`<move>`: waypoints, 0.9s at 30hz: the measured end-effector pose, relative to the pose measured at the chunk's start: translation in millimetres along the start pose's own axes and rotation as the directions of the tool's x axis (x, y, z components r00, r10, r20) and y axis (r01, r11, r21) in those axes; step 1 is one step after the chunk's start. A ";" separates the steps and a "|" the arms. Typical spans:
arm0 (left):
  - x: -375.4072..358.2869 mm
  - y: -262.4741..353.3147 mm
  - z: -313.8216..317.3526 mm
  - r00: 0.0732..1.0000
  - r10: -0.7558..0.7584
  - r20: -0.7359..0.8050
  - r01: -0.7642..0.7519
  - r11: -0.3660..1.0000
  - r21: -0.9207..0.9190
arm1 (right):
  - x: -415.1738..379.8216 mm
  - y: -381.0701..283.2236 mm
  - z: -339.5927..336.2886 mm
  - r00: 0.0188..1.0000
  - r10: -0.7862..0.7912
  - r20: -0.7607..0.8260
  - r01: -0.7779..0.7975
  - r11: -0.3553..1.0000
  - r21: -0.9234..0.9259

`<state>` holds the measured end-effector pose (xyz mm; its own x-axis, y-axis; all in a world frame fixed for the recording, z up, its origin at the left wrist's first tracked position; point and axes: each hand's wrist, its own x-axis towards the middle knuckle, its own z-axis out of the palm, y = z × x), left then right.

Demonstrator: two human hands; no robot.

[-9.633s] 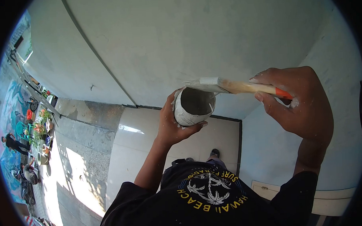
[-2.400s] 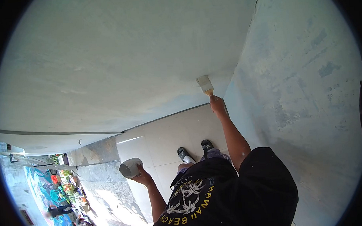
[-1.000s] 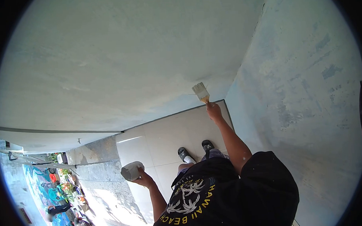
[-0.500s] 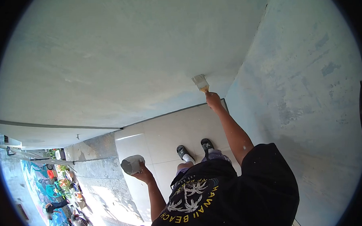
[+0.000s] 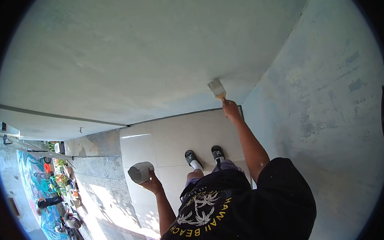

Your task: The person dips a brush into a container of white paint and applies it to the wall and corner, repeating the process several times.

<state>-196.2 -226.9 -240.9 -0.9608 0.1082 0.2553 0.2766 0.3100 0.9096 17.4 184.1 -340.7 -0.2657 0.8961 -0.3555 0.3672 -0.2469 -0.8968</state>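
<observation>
A wide paintbrush (image 5: 217,89) with a pale head and wooden handle is gripped in my right hand (image 5: 231,109), its bristles against the lower part of the grey-green wall (image 5: 147,49). My left hand (image 5: 152,183) is wrapped round a grey, paint-smeared container (image 5: 140,172), tilted with its mouth toward the left. What the container holds is too dark to make out.
A patchy side wall (image 5: 322,98) meets the painted wall at the right. My sandalled feet (image 5: 191,156) stand on pale floor tiles (image 5: 171,142). Beyond a concrete strip at the lower left are potted plants (image 5: 61,179), a person (image 5: 50,202) and a parked motorbike.
My right hand and the brush have shifted slightly right in view. The whole scene has turned a little as the camera moved. The container stays in my left hand.
</observation>
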 end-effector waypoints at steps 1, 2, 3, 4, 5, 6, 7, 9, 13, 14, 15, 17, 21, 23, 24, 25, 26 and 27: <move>-2.2 1.1 0.7 0.999 0.019 0.050 -0.018 1.000 -0.021 | -22.6 -10.2 -8.3 0.991 0.102 0.084 -0.112 0.986 0.122; -5.1 1.3 -1.4 0.995 0.035 0.093 -0.032 0.999 -0.037 | -45.7 -21.4 -14.0 0.963 0.195 0.186 -0.235 0.946 0.225; -3.4 1.6 -1.2 0.984 0.089 0.153 -0.087 0.996 -0.019 | -62.8 -22.1 -15.9 0.958 0.196 0.210 -0.239 0.949 0.207; -4.5 3.7 2.3 0.978 0.103 0.184 -0.099 0.995 -0.032 | -76.0 -21.4 -18.4 0.953 0.194 0.232 -0.253 0.932 0.259; -2.3 3.9 6.0 0.956 0.158 0.248 -0.174 0.984 0.043 | -85.5 -28.3 -21.3 0.949 0.188 0.255 -0.264 0.913 0.311; 1.8 3.6 9.1 0.927 0.202 0.315 -0.249 0.962 0.115 | -93.7 -36.5 -24.4 0.942 0.182 0.282 -0.265 0.919 0.293; 3.9 20.0 15.1 0.904 0.249 0.346 -0.317 0.936 0.153 | -105.1 -50.0 -29.4 0.949 0.092 0.302 -0.188 0.933 0.308; 4.5 55.8 30.3 0.882 0.259 0.394 -0.324 0.940 0.105 | -128.2 -88.8 -40.7 0.936 -0.068 0.346 -0.039 0.956 0.292; 17.1 79.6 48.9 0.819 0.314 0.480 -0.319 0.945 -0.074 | -176.3 -193.8 -73.8 0.816 -0.340 0.467 0.293 0.941 0.171; 20.8 79.7 51.8 0.811 0.316 0.492 -0.293 0.948 -0.126 | -191.5 -219.2 -80.8 0.779 -0.412 0.473 0.409 0.905 0.115; 26.4 80.1 53.1 0.772 0.392 0.501 -0.386 0.915 -0.121 | -204.1 -237.3 -84.6 0.777 -0.411 0.477 0.411 0.905 0.111; 38.1 85.1 56.0 0.734 0.449 0.509 -0.415 0.890 -0.188 | -227.4 -268.2 -89.2 0.626 -0.561 0.542 0.668 0.744 -0.001; 61.0 106.1 49.7 0.602 0.570 0.560 -0.499 0.815 -0.294 | -280.8 -323.6 -70.6 0.588 -0.457 0.667 0.722 0.669 -0.178; 71.9 110.2 42.3 0.543 0.621 0.566 -0.527 0.776 -0.345 | -297.8 -335.6 -49.2 0.438 -0.507 0.742 0.886 0.382 -0.263; 78.8 112.1 37.5 0.535 0.628 0.566 -0.525 0.771 -0.360 | -308.7 -345.3 -36.8 0.449 -0.508 0.735 0.882 0.381 -0.276; 85.6 113.8 32.8 0.503 0.640 0.581 -0.529 0.760 -0.379 | -321.1 -357.3 -22.9 0.481 -0.436 0.761 0.876 0.277 -0.395; 90.7 114.2 27.7 0.472 0.650 0.596 -0.530 0.749 -0.397 | -332.5 -368.6 -8.5 0.520 -0.360 0.775 0.852 0.160 -0.498; 94.6 112.5 21.3 0.488 0.618 0.616 -0.472 0.781 -0.410 | -342.1 -379.4 6.7 0.531 -0.358 0.768 0.846 0.161 -0.509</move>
<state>-255.5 -161.7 -121.4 -0.2858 0.8267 0.4847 0.6613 -0.1959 0.7241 -36.9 -31.3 119.4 -0.9573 0.2805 -0.0701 0.2882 0.9059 -0.3105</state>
